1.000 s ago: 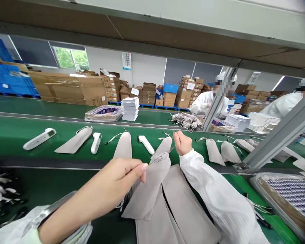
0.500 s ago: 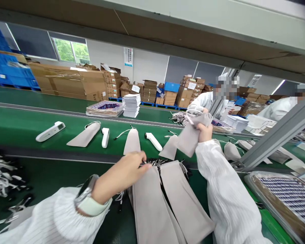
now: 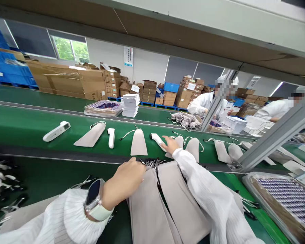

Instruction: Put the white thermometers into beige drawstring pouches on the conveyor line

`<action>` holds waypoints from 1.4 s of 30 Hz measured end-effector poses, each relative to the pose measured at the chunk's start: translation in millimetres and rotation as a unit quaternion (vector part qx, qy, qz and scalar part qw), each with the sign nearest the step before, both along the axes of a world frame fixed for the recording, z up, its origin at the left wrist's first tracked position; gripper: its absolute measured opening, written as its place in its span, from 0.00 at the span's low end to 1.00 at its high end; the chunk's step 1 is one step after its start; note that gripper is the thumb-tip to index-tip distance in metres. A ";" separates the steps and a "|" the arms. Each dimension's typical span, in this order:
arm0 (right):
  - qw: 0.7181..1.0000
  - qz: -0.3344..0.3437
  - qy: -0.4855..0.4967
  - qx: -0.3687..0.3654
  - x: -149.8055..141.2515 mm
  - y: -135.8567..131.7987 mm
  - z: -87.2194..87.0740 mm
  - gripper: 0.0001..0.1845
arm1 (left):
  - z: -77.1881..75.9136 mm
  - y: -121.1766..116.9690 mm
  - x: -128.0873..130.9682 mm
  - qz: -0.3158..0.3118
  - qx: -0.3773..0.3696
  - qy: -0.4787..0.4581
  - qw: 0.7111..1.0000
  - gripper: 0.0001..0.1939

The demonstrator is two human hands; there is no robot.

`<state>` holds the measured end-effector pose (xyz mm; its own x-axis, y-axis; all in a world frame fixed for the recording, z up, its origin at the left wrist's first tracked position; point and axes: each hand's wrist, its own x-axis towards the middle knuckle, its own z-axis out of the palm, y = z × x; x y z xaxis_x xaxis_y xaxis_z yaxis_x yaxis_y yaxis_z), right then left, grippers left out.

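My left hand (image 3: 130, 176) is closed at the top edge of a pile of grey drawstring pouches (image 3: 147, 206); its fingertips are partly hidden there. Reaching over the green belt, my right hand (image 3: 171, 145) is open, fingers stretched towards a white handheld thermometer (image 3: 158, 139) with a dark tip. Right beside that hand lie a pouch (image 3: 179, 140) partly covered by it and another grey pouch (image 3: 193, 149). Further left on the belt are a pouch (image 3: 139, 144), a thermometer (image 3: 111, 138), a slanted pouch (image 3: 91, 135) and another thermometer (image 3: 56, 131).
A metal post (image 3: 266, 142) slants up at the right, beside a tray of striped items (image 3: 287, 196). Loose white cords (image 3: 2, 176) lie at the far left. Paper stacks (image 3: 130, 105) stand across the belt. Two co-workers in white work at the back right.
My right hand has let go of the raised pouch, which now lies on the belt, and has moved down and left to the thermometer. The belt items have shifted slightly right.
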<state>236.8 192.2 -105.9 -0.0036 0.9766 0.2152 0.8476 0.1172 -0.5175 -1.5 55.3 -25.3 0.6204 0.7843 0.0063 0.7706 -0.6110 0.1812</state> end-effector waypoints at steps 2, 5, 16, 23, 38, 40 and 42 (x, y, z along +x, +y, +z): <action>0.999 -0.001 0.035 -0.008 -9.6 4.2 -11.8 0.24 | 9.2 -2.6 0.4 -0.045 -0.036 -0.067 0.996 0.08; 0.993 -0.015 0.115 0.003 -4.4 6.0 -14.7 0.24 | 23.9 -6.6 3.5 -0.092 -0.094 -0.186 0.974 0.10; 0.751 0.275 0.600 -0.009 -44.7 -77.6 107.3 0.38 | 22.8 -5.2 8.7 -0.089 -0.132 -0.287 0.945 0.13; 0.788 0.224 0.573 0.000 -49.1 -88.6 114.1 0.33 | 20.9 -6.5 11.8 -0.055 -0.121 -0.307 0.942 0.13; 0.827 0.382 0.331 -0.246 -61.2 -98.8 104.2 0.33 | 18.1 6.7 5.3 0.053 0.014 -0.411 0.910 0.10; 0.851 0.371 0.282 -0.241 -68.6 -103.3 102.4 0.35 | 21.5 10.7 2.0 0.079 0.029 -0.411 0.908 0.12; 0.903 0.306 0.282 -0.103 -67.6 -100.8 100.5 0.32 | 26.9 10.9 -1.9 0.109 0.032 -0.412 0.904 0.10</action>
